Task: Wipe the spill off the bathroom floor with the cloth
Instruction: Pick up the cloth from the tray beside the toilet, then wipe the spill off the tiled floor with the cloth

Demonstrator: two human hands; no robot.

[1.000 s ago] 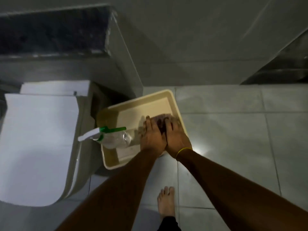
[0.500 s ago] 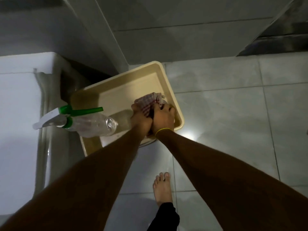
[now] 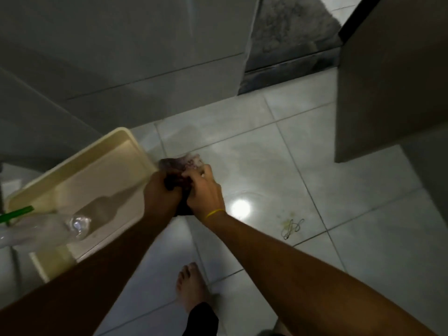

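Note:
A bunched, patterned cloth [image 3: 184, 163] is held in both hands above the tiled floor, just past the right rim of a beige plastic basin [image 3: 80, 161]. My left hand [image 3: 161, 194] grips its lower, darker part. My right hand [image 3: 204, 190], with a yellow band at the wrist, closes on the upper part. On the pale floor tiles to the right lies a small yellowish spill [image 3: 287, 223] with a thin looped string [image 3: 292, 229] on it. The cloth's lower end is hidden between my hands.
A clear spray bottle [image 3: 46, 229] with a green trigger lies across the basin's near left side. My bare foot [image 3: 190, 284] stands on the tiles below. A tiled wall runs behind; a door panel [image 3: 392, 76] juts in at the right.
The cloth has come up out of the basin and moved right, over its rim, with both hands on it. The view has swung right, bringing the spill and door into sight.

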